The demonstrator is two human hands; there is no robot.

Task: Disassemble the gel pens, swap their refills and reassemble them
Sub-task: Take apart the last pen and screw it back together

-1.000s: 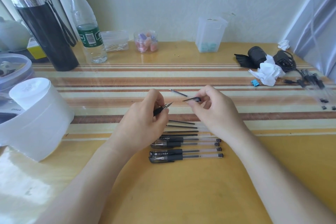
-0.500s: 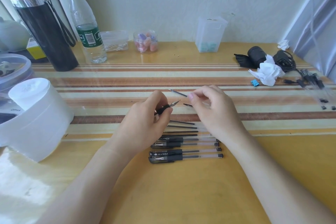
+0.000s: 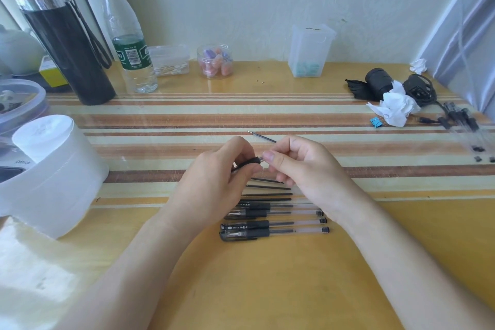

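Assembled pens (image 3: 273, 230): rowed nearest, clear barrels, black grips, kept within reach.
Loose refills (image 3: 267, 187): thin dark rods, lined up just behind.
Left hand (image 3: 214, 187): black grip section (image 3: 247, 163) is gripped, steadied above them.
Right hand (image 3: 308, 169): section's end is pinched, seemingly for twisting.
Stray refill (image 3: 262, 137): set aside on the table (image 3: 267, 289) beyond.

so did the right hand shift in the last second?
Yes. The right hand moved left, meeting the pen section gripped by the left hand; its thumb now sits below the loose refill, earlier past its right end.
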